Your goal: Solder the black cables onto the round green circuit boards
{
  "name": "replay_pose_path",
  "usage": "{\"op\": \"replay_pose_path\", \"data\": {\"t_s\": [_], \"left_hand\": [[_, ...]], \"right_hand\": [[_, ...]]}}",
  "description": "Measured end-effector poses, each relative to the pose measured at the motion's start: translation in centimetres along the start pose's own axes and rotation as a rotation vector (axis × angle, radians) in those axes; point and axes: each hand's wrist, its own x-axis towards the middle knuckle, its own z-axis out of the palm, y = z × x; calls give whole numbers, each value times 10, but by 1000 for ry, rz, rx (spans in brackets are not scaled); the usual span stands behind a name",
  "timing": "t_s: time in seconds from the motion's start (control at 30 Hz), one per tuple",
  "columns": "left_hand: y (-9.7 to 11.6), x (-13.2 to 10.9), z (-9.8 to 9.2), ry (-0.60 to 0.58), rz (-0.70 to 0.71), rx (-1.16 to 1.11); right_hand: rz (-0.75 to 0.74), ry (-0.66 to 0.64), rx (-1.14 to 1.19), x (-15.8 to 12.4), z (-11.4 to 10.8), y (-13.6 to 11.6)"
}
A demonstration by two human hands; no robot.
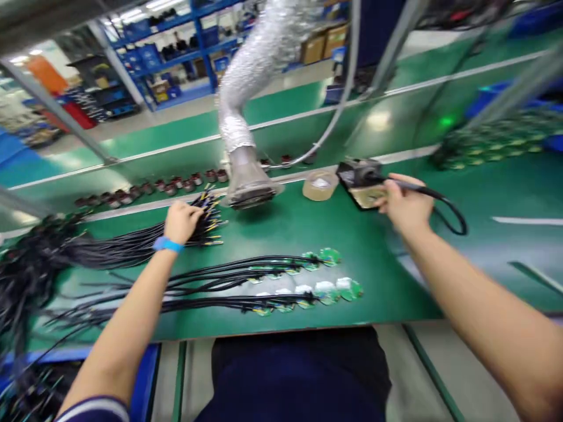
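Observation:
My left hand (pixel 181 221), with a blue wristband, is closed on a bundle of black wires (pixel 132 246) near their yellow-tipped ends (pixel 211 217). My right hand (pixel 405 205) is closed round the handle of a soldering iron (pixel 422 190), whose tip is at its black stand (pixel 358 179). A black cord (pixel 453 214) loops from the handle. In front of me, two rows of small round green circuit boards (pixel 328 290) with black leads (pixel 220 287) lie on the green bench (pixel 285 228).
A silver flexible fume duct (pixel 246 117) hangs down with its hood (pixel 248 190) just above the bench between my hands. A roll of tape (pixel 320 185) lies beside the stand. Small copper-wound coils (pixel 171 186) line the back edge. Blue shelving (pixel 167 53) stands behind.

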Motion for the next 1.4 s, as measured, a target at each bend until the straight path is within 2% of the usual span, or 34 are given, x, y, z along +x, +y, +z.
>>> {"op": "replay_pose_path", "data": {"t_s": [0.03, 0.1, 0.13, 0.17, 0.2, 0.23, 0.27, 0.33, 0.4, 0.47, 0.53, 0.63, 0.8, 1.13, 1.4], "left_hand": [[0, -1, -10, 75, 17, -15], [7, -9, -31, 351, 71, -171], [18, -16, -40, 458, 85, -296], [33, -25, -47, 494, 109, -409], [54, -35, -50, 469, 133, -456], [80, -45, -49, 394, 155, -440], [107, -55, -44, 240, 217, -423], [162, -72, -23, -9, 257, -530], [207, -85, 6, -205, 263, -609], [236, -95, 34, -287, 247, -606], [251, -103, 56, -291, 263, -562], [261, -112, 74, -264, 318, -538], [267, -119, 83, -259, 352, -579], [268, -120, 86, -187, 403, -570], [268, -123, 89, -113, 437, -523]], "right_hand": [[28, 10, 16, 2, -7, 1], [48, 40, 62, -4, -25, -3], [43, 55, 90, -11, -35, -7], [34, 68, 119, -22, -46, -13], [23, 81, 146, -35, -56, -20], [14, 87, 170, -49, -66, -27], [6, 93, 189, -65, -75, -33], [-9, 86, 201, -98, -90, -43], [-52, 35, 162, -129, -101, -50], [-132, 27, 29, -157, -111, -54], [-251, 33, -138, -180, -119, -56], [-375, -36, -191, -202, -130, -54], [-310, -175, -22, -216, -137, -43], [-283, -236, -2, -218, -126, -41], [-279, -240, -13, -220, -128, -39]]}}
